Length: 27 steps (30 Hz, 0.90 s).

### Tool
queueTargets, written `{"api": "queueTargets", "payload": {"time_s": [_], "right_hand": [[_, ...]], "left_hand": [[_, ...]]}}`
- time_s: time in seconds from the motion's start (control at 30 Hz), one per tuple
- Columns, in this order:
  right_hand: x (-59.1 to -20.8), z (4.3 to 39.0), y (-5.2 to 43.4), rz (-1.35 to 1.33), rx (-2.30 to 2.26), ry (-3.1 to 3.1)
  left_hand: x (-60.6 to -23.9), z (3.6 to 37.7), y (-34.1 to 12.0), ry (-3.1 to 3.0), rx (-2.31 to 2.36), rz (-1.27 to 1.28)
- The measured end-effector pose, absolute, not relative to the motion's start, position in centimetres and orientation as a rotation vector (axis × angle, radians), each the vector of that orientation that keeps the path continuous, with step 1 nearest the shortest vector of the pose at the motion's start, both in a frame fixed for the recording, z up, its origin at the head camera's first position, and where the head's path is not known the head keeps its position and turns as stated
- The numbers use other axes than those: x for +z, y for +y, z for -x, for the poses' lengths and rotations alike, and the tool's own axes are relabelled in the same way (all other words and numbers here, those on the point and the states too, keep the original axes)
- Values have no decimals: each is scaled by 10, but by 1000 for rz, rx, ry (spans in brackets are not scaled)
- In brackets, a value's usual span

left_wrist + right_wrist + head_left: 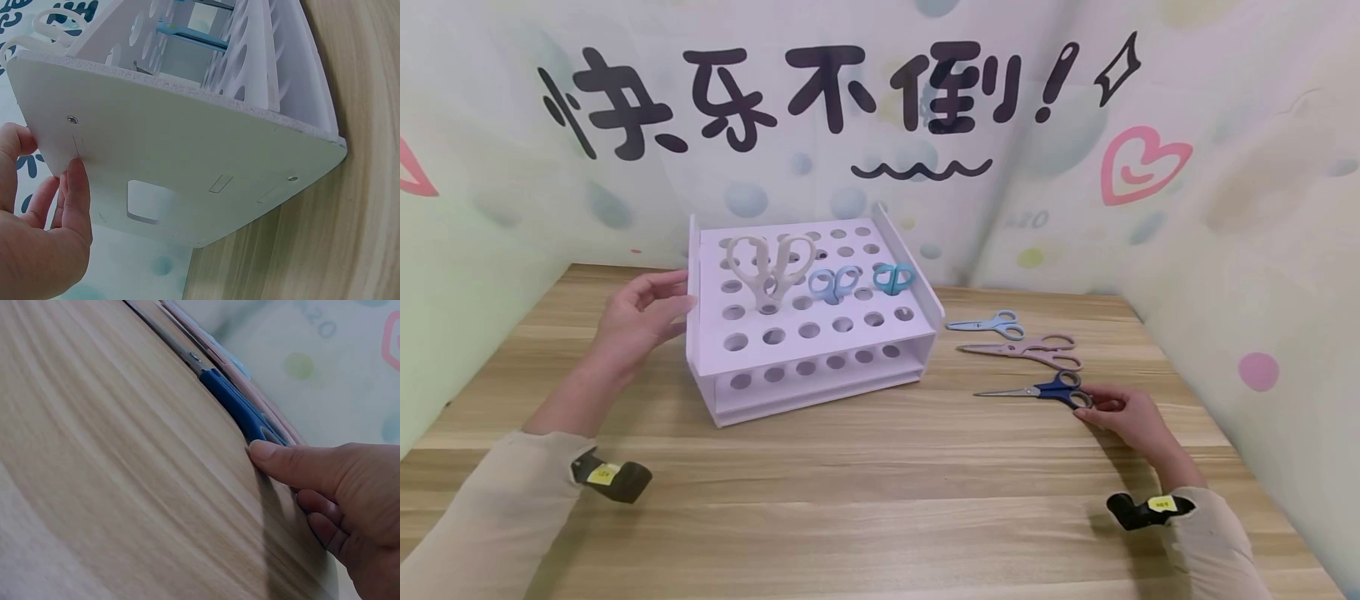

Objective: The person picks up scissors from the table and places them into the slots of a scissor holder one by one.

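A white rack (748, 354) with rows of round holes stands on the table, left of centre. Its left side panel (156, 137) is touched by my left hand (643, 308), whose fingers look fairly straight. Beige-handled scissors (771, 271), light blue scissors (832, 285) and teal scissors (892, 280) stand in the rack's holes, handles up. On the right, my right hand (1120, 412) pinches the handle of navy blue scissors (1056, 388) lying on the table, blades pointing left. My thumb lies on the handle loop in the right wrist view; the fingers beneath are partly hidden.
Pink scissors (1037, 350) lie just behind the navy pair, with pale blue scissors (996, 323) farther back. Both point left towards the rack. Printed curtains (1045, 225) enclose the wooden table (880, 492) at the back and sides.
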State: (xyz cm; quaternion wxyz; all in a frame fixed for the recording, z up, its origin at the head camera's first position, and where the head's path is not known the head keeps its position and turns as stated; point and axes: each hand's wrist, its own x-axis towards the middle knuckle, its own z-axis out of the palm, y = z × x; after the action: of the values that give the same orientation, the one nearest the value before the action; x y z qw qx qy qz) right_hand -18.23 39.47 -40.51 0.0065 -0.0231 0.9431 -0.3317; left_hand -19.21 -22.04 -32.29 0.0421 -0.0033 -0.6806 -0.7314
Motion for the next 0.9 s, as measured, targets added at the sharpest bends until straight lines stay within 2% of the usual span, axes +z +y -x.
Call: {"api": "queueTargets", "payload": {"time_s": [0.57,0.9], "right_hand": [[-390,179,395,26,-1091,2879],[-372,174,394,110,-1217,2869]], "left_hand": [[-321,192,-220,-2092,-2241,0],[-323,192,-221,-2073,-2248,16]]}}
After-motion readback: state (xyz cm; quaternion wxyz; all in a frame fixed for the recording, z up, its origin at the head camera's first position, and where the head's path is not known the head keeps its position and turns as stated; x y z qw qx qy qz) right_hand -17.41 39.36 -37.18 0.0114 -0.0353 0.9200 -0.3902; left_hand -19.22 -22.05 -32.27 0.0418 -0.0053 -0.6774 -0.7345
